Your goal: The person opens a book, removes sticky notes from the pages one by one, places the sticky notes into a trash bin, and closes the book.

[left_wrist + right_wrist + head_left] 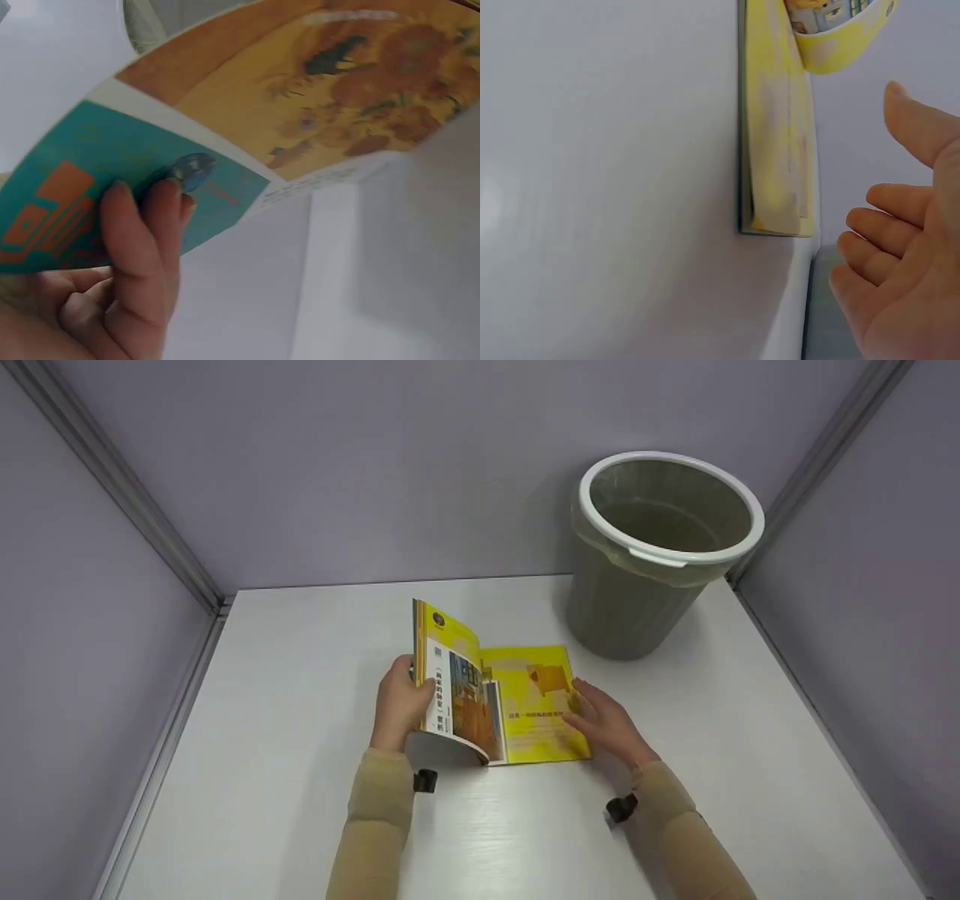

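Note:
An open book with bright yellow pages lies on the white table, its left part lifted upright. My left hand grips that raised part, thumb on the inner page and fingers behind it. From the left wrist view, those fingers press on the teal cover with orange lettering, beside a sunflower picture. My right hand is at the right edge of the yellow page, fingers extended. The right wrist view shows this hand with spread thumb and relaxed fingers, holding nothing, close to the book's edge.
A grey trash bin with a white rim and a clear liner stands at the back right of the table. Pale partition walls rise behind and on both sides. Each wrist carries a small black camera.

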The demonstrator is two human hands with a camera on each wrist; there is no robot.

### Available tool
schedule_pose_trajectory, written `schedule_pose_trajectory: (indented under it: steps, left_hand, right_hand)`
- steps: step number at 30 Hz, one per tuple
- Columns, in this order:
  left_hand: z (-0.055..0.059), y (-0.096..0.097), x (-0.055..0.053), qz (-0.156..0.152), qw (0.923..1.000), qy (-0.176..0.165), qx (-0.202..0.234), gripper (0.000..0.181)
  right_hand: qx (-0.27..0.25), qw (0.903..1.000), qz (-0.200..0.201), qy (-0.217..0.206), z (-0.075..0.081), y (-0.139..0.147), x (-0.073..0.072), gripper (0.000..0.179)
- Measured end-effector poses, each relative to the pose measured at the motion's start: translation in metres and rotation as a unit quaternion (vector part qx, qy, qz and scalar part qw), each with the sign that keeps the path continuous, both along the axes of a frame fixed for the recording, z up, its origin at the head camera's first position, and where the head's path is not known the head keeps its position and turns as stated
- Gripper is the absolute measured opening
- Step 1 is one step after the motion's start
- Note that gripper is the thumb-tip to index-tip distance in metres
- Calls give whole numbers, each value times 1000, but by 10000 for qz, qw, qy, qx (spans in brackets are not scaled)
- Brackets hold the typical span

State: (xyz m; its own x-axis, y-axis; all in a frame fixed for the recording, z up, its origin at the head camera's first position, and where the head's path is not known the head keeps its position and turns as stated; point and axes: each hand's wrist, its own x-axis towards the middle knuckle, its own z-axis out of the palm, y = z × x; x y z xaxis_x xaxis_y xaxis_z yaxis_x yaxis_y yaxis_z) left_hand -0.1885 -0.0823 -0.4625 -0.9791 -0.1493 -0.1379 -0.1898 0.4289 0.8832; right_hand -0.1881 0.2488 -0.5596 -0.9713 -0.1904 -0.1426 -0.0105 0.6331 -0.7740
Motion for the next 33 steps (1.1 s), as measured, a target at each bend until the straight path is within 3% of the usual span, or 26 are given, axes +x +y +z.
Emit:
schedule_pose_trajectory:
  steps: [3, 7, 12, 15, 18, 22, 27, 33]
  left_hand:
    - [10, 10, 4, -294, 9995, 14, -78, 43]
    - [15, 30, 10, -787, 9968, 164, 53, 45]
    - [5, 52, 18, -1625, 9855, 188, 443, 64]
    - [-7, 60, 22, -1995, 9786, 170, 481, 70]
    - [-23, 63, 22, -1955, 9800, 103, 348, 70]
    - [-45, 61, 21, -1596, 9872, -1, -23, 70]
    - [-68, 57, 22, -1330, 9906, -73, -297, 66]
    - [-83, 58, 24, -1264, 9912, -264, -289, 61]
  right_hand:
    - [-695, 9974, -181, -64, 8, -6, 1, 69]
    - [-1699, 9852, -93, -218, 17, -17, 0, 60]
    - [-3045, 9500, 427, -552, 28, -30, -4, 58]
    - [-3368, 9370, 251, -888, 35, -32, -5, 65]
    - [-2996, 9475, -367, -1051, 35, -29, -6, 69]
    - [-2033, 9704, -953, -893, 23, -22, -8, 58]
    - [-1240, 9834, -1214, -527, 3, -14, -9, 48]
    - [-393, 9925, -1150, -141, -12, -13, -9, 43]
